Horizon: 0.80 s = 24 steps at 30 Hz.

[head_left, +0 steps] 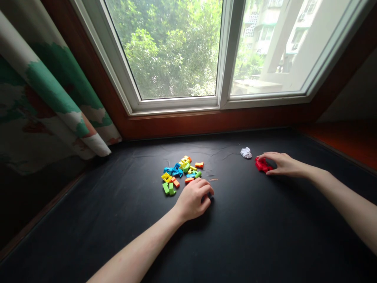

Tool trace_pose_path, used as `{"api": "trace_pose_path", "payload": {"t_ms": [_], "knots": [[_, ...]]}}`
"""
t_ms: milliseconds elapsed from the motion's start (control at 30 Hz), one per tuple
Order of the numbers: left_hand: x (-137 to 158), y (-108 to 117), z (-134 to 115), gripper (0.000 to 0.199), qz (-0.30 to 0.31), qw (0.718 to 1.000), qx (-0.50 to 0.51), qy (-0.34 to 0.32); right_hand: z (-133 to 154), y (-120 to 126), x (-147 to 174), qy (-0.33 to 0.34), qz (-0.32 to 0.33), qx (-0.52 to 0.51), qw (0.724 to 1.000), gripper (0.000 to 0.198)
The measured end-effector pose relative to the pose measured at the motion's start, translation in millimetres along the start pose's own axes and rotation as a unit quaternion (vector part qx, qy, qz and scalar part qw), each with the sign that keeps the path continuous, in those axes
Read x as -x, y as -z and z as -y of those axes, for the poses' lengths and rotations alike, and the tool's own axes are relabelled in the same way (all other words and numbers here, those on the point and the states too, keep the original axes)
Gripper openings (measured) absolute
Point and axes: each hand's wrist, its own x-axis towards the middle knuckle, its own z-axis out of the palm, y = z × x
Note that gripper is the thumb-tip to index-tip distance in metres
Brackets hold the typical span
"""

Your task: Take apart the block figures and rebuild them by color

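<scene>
My left hand (195, 199) rests on the black tabletop with its fingers loosely curled in. Dark surface shows in the gap by the thumb, and I see nothing held there. Just beyond its knuckles lies a loose heap of small plastic pieces (177, 171) in blue, yellow, green and orange. An orange piece (189, 180) is closest to those fingers. Off to the right, my right hand (277, 163) has its thumb and fingers around a cluster of red plastic pieces (262, 165) on the table. Its fingers partly cover them. Beside this cluster sits a small white pile (246, 153), too small to make out.
The black table surface (235, 239) reaches back to a reddish-brown wooden ledge (176, 125) under a white-framed window (225, 70). A patterned curtain (61, 90) hangs at the left and touches the back corner. A small brownish mark (214, 179) lies between the hands.
</scene>
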Motion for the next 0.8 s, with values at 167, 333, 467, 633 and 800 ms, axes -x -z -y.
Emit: {"api": "trace_pose_path", "payload": {"t_ms": [167, 333, 467, 633, 800], "knots": [[0, 0, 0, 0.023, -0.002, 1.000, 0.003, 0.000, -19, 4, -11, -0.028, 0.013, 0.011, 0.999, 0.058], [0, 1, 0, 0.023, -0.002, 1.000, 0.002, 0.000, -32, 10, -25, -0.034, 0.017, 0.011, 0.999, 0.059], [0, 1, 0, 0.024, 0.000, 1.000, 0.002, 0.004, -41, 13, -36, -0.030, 0.005, -0.001, 1.000, 0.059], [0, 1, 0, 0.023, 0.001, 1.000, 0.005, 0.007, -51, 17, -49, -0.041, -0.005, -0.004, 0.999, 0.053], [0, 1, 0, 0.024, 0.002, 1.000, 0.004, 0.007, -55, 21, -58, -0.051, -0.011, 0.009, 0.999, 0.048]]}}
